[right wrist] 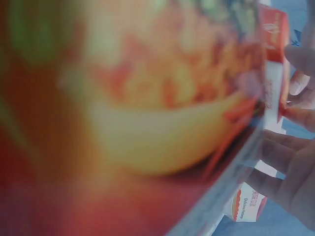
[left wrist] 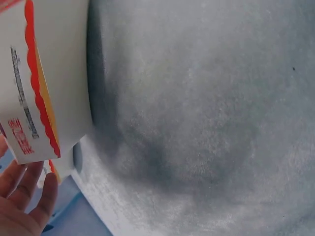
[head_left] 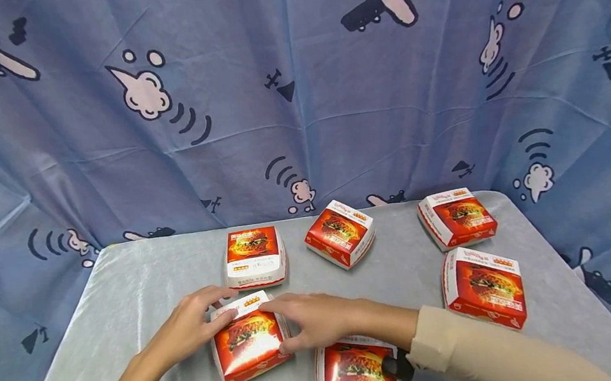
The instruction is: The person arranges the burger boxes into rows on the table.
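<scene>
A red and white burger box [head_left: 250, 346] sits on the table between both hands, slightly turned. My left hand [head_left: 187, 328] holds its far left corner, thumb on the lid and fingers at the far edge. In the left wrist view, the fingers of that hand [left wrist: 27, 204] show beside the corner of the box's white side [left wrist: 47, 88]. My right hand [head_left: 319, 317] grips the box's right side, with the index finger on the lid and the thumb lower at the edge. Beneath the right wrist lies another burger box [head_left: 356, 377], partly covered by the forearm.
Behind the held box stands a burger box [head_left: 253, 255], and a turned one [head_left: 340, 234] is to its right. Two more, a back box [head_left: 456, 217] and a nearer box [head_left: 483, 286], stand at the right. A blue patterned curtain [head_left: 292, 89] hangs behind the grey-covered table [head_left: 122, 292].
</scene>
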`<state>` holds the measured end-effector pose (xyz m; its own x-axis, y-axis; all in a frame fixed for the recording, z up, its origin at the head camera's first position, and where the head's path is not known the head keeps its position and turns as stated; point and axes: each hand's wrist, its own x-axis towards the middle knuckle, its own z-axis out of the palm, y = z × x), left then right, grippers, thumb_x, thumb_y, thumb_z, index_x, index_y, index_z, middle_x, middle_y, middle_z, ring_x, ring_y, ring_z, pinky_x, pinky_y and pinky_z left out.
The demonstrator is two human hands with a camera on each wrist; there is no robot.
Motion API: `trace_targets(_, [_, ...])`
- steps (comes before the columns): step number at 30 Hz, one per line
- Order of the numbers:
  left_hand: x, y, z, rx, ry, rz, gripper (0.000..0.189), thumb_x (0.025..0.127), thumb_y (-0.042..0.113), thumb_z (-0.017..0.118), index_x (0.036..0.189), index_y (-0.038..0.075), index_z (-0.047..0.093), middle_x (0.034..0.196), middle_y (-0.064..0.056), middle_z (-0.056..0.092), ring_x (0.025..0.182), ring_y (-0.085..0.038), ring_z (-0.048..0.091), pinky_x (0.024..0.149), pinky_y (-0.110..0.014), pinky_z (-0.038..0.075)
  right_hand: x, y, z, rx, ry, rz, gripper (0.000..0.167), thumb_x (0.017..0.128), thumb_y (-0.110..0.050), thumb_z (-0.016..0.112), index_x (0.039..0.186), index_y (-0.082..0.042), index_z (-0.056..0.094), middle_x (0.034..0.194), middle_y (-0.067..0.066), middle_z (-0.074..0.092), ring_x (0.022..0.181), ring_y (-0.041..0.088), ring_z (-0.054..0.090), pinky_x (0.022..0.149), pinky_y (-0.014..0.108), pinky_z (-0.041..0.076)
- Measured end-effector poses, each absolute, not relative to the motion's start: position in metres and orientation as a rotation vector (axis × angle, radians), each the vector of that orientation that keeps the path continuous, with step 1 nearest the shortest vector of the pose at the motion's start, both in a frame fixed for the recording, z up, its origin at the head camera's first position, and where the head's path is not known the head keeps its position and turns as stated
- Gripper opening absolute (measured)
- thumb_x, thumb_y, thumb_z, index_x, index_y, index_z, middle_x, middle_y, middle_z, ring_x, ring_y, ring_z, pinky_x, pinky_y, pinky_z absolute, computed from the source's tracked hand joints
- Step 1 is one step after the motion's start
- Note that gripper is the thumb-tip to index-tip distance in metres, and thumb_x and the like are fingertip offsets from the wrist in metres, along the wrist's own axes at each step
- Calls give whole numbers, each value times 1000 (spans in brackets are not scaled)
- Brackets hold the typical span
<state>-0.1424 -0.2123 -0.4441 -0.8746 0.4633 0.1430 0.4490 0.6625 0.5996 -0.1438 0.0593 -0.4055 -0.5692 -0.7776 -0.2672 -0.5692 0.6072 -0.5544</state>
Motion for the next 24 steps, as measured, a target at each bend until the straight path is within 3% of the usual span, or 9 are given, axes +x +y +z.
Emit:
trace_targets(8, [-142,-214,-444,800,2823,1006,32,91,25,73,120,12,70,114,2,70,84,-4,58,74,-30,52,-145,57,-407,-1136,2444,-436,73,90,-36,74,153,-21,40,151,2,47,135,18,46,105,42,44])
trace_targets(16, [-144,-212,-439,857,2753,1012,43,88,21,76,128,9,66,118,-3,69,90,-12,62,75,-33,52,-155,62,-408,-1215,2362,-456,71,92,-19,70,154,-20,37,152,0,46,137,14,43,110,36,38])
trace_targets(19, [-145,-211,-436,857,2685,1032,49,87,20,76,133,11,63,125,-3,67,97,-17,64,80,-38,53,-158,63,-408,-1236,2338,-475,69,92,-14,68,154,-20,38,150,0,47,137,13,44,111,33,37])
trace_targets(24, [-147,-211,-433,836,2525,1094,55,88,16,74,141,14,57,140,-4,58,124,-30,55,93,-53,49,-160,64,-408,-1252,2328,-516,64,93,-7,64,153,-18,42,149,0,49,136,12,45,111,32,37])
